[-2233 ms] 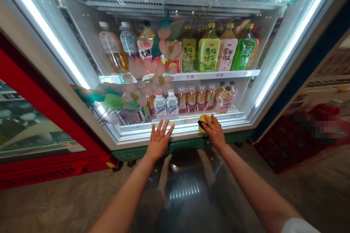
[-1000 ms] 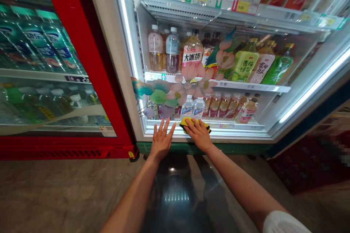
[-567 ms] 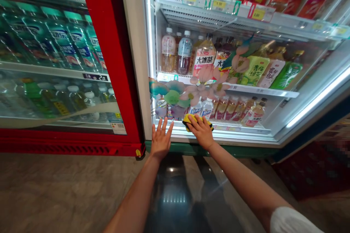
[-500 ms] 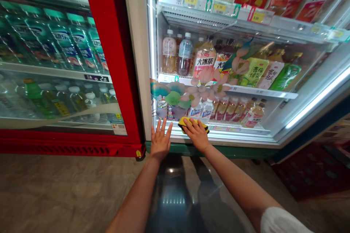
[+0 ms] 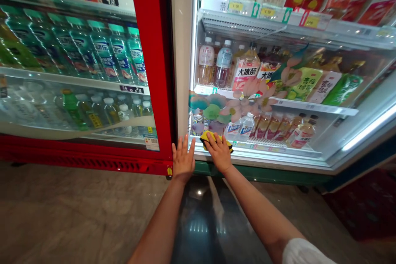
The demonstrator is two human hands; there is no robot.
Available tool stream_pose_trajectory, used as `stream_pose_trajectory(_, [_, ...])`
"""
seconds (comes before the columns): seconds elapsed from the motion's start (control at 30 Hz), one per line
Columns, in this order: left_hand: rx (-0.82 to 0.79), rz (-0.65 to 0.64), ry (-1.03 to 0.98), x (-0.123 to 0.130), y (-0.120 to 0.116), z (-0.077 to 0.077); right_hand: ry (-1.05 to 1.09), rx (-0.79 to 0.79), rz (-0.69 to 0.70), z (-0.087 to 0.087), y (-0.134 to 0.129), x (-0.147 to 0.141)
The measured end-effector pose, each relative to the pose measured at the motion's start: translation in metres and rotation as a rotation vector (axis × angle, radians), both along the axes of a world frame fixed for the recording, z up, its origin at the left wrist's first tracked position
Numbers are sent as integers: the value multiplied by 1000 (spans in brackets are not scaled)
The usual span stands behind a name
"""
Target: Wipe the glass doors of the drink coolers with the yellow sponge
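Observation:
My right hand (image 5: 220, 152) presses a yellow cloth with black edging (image 5: 204, 137) against the bottom of the glass door of a lit drinks fridge (image 5: 182, 70). Its fingers lie over the cloth and hide part of it. To its left, my left hand (image 5: 183, 159) is held flat with fingers spread at the fridge's lower left corner, with nothing in it. Whether that palm touches the frame I cannot tell. Just above the hands, a flower decal (image 5: 244, 101) covers part of the glass, with bottles on the shelves behind it.
A red-framed fridge (image 5: 154, 70) with rows of teal-capped bottles (image 5: 105, 49) stands close on the left. A green base strip (image 5: 262, 173) runs under the lit fridge. Below is a brown floor (image 5: 77, 214) with a dark, shiny patch (image 5: 198, 222). A dark red object (image 5: 365, 206) sits at the right.
My right hand and the cloth have slid left along the bottom of the glass. My left hand has shifted left towards the fridge's edge. The view has turned left.

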State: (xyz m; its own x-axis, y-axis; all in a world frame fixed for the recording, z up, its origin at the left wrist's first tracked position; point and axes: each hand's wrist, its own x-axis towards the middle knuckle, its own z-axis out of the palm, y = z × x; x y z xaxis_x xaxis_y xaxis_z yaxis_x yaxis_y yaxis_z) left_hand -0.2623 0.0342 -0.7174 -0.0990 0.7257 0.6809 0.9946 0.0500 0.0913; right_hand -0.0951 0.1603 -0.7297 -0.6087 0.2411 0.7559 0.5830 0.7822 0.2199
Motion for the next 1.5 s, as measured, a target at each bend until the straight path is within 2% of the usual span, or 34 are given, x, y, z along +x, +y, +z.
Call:
stream_pose_trajectory(0.07, [12, 15, 0, -2, -3, -2, -78, 8, 44, -10, -7, -3])
stream_pose_trajectory(0.13, [13, 19, -1, -6, -7, -3, -144, 24, 83, -16, -10, 11])
stream_pose_trajectory(0.2, [14, 25, -13, -10, -11, -3, -154, 33, 92, -15, -8, 29])
stream_pose_trajectory(0.27, [25, 40, -36, -15, -15, -3, -92, 25, 54, -7, -4, 35])
stream_pose_trajectory(0.33, [40, 54, -56, -18, -16, -4, -9, -2, 3, 2, -2, 23])
stream_pose_trajectory(0.4, [56, 64, -68, -20, -16, -7, 33, -33, -17, 7, -5, -4])
stream_pose_trajectory(0.5, [60, 88, -75, -21, -16, -12, -21, -40, 26, -2, -14, -35])
stream_pose_trajectory(0.57, [38, 116, -77, -22, -16, -14, -103, 0, 76, -12, -19, -36])
stream_pose_trajectory(0.63, [11, 134, -75, -24, -18, -14, -170, 44, 114, -17, -20, -22])
stream_pose_trajectory(0.73, [15, 149, -78, -29, -22, -10, -150, 51, 88, -7, -15, -5])
stream_pose_trajectory(0.8, [48, 159, -79, -33, -25, -6, -71, 29, 30, 5, -13, -13])
stream_pose_trajectory(0.9, [91, 166, -74, -37, -29, -2, 27, 20, -16, 13, -17, -49])
stream_pose_trajectory(0.97, [99, 172, -76, -39, -32, -2, 39, 38, -2, 3, -24, -72])
stream_pose_trajectory(1.03, [99, 180, -80, -42, -35, -3, -9, 57, 37, -15, -31, -81])
stream_pose_trajectory(1.1, [102, 189, -75, -44, -38, -4, -126, 60, 112, -31, -34, -77])
stream_pose_trajectory(1.17, [102, 196, -63, -47, -41, -4, -256, 59, 202, -35, -32, -67])
stream_pose_trajectory(1.27, [94, 205, -60, -50, -45, -1, -273, 76, 237, -13, -25, -58])
stream_pose_trajectory(1.4, [107, 210, -72, -55, -49, 3, -31, 108, 108, 27, -18, -72])
stream_pose_trajectory(1.43, [114, 212, -71, -56, -49, 3, -2, 117, 92, 30, -19, -77])
stream_pose_trajectory(1.5, [125, 219, -65, -57, -50, 2, -6, 127, 92, 23, -24, -87])
